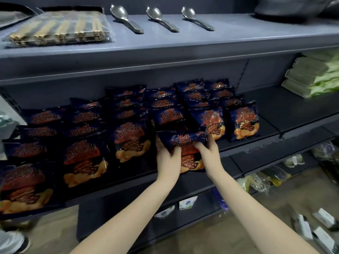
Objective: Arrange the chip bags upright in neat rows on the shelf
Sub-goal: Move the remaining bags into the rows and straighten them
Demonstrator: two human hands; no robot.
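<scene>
Holding: I have one bag (183,142) at the front edge of the shelf (271,142), in the gap of the fourth row from the left.

Head view, left hand (167,154): closed on the bag's left side, fingers wrapped over the front face, thumb hidden behind.

Head view, right hand (209,151): closed on the bag's right side, fingers curled onto the front near the top corner.

Head view, bag: just in front of its row, touching or nearly touching the one behind; its base sits at the shelf lip. I cannot tell whether the base bears weight yet.

Head view, rows (128,125): about six files running front to back, the bags leaning back on one another, printed faces to me.

Head view, neighbours: the third-row front bag (131,142) is on the left, the fifth-row front bag (213,123) just beyond my right hand.

Orientation: long axis runs top seal to base, near upright, tilted back at the top; the label faces outward, the seal is up.

Step, as I judge it: seat the base flat and square to the lip, lean the top against the bag behind, match the neighbours' tilt, then let go with both hands together so it does not slump forward.

Risk: a slick film and soft fill; a base too close to the lip may slide off.
</scene>
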